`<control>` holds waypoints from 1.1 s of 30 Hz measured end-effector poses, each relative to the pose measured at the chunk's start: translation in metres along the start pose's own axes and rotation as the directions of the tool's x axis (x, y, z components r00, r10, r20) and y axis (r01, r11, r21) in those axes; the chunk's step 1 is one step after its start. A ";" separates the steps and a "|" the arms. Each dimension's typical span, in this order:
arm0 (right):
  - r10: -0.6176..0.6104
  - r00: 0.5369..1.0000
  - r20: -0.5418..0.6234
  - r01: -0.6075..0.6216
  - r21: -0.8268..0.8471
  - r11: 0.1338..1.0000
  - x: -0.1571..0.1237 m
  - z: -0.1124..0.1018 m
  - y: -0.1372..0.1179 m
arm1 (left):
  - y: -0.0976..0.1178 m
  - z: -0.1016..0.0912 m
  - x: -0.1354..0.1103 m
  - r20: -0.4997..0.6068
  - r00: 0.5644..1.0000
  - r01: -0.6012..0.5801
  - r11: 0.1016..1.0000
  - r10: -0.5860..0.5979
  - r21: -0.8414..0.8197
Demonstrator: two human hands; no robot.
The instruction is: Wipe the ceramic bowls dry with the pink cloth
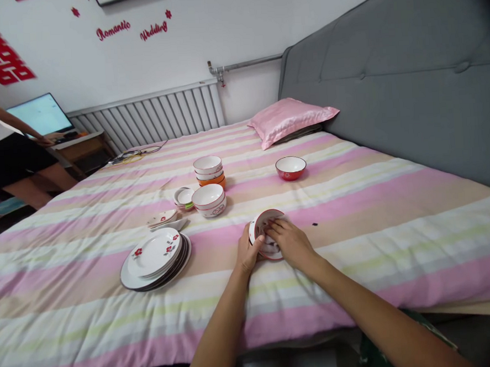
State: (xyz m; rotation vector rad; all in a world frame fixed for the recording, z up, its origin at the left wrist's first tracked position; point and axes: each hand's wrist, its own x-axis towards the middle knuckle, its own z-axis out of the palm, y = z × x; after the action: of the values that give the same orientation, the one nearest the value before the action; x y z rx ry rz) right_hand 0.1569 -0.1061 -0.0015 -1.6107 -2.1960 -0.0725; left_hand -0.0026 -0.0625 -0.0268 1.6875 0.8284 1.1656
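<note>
Near the front edge of the bed, a white bowl with a red rim (254,227) is tilted toward me. Its left side is gripped by my left hand (249,249), with the thumb over the rim. My right hand (290,241) reaches into the bowl, fingers pressed on a crumpled pale cloth (272,249) that is partly hidden. Beyond them a red bowl (292,172) stands upright on its own. To the left are two nested white bowls (210,202) and, behind those, a taller stack of bowls (208,169) with an orange one low down.
A stack of plates (153,255) with red flowers lies at left, with small dishes (164,219) and little bowls (184,197) behind it. A pink pillow (291,120) rests by the grey headboard (396,80). At far left a person (2,143) stands by a screen (41,114).
</note>
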 end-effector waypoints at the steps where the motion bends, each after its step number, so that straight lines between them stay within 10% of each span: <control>1: 0.008 1.000 0.020 -0.008 0.007 1.000 -0.002 0.000 -0.002 | -0.001 0.000 0.000 -0.001 1.000 0.003 1.000 -0.003 0.005; 16: 0.143 0.929 0.341 -0.278 0.390 0.878 -0.009 -0.027 -0.020 | 0.003 -0.001 0.000 0.008 1.000 -0.026 0.993 0.026 0.114; 26: 0.160 0.929 0.335 -0.368 0.885 0.285 -0.007 -0.010 -0.015 | 0.004 -0.002 0.000 0.010 0.999 -0.036 0.992 0.035 0.122; 33: 0.329 0.896 0.299 -0.333 0.942 0.051 -0.002 -0.018 0.005 | 0.008 -0.001 0.000 0.012 1.000 -0.028 0.996 0.027 0.080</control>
State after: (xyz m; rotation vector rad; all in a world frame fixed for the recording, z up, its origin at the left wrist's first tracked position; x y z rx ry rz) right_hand 0.1671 -0.1117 0.0136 -1.1088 -1.0903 1.2937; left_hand -0.0036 -0.0651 -0.0197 1.7745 0.8575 1.1540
